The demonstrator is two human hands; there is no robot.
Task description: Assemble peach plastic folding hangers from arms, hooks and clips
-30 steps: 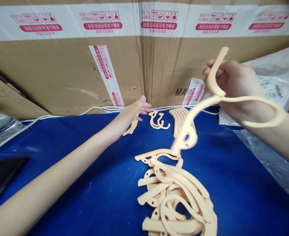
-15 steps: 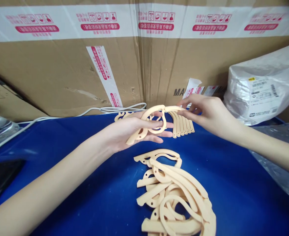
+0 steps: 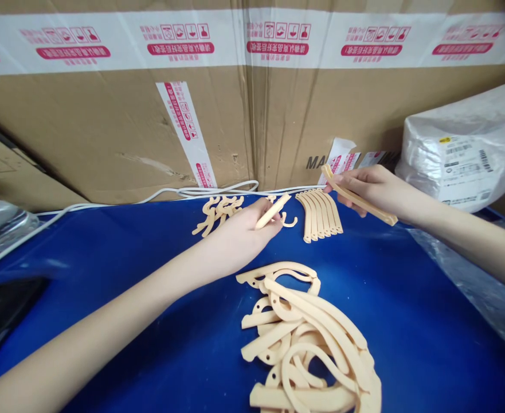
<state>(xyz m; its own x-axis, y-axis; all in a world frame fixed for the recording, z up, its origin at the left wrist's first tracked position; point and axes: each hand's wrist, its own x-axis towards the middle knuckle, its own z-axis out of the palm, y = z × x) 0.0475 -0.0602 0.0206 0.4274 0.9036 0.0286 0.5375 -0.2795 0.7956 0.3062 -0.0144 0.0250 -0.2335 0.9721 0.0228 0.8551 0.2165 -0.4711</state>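
Left hand [image 3: 254, 226], near the centre of the frame, is closed on a smooth, cream-coloured bar [image 3: 273, 212]. At centre right, the right hand [image 3: 372, 186] pinches a slim, slightly bowed slat [image 3: 361, 199]. Between and below them, matching curved slats [image 3: 321, 215] lie fanned on the glossy blue bench [image 3: 170, 350]; S-shaped hooks [image 3: 218, 213] sit left of centre. Lower centre, looped and arched pieces [image 3: 329, 321] overlap in a heap. Brown, creased cardboard [image 3: 106, 132] fills the top.
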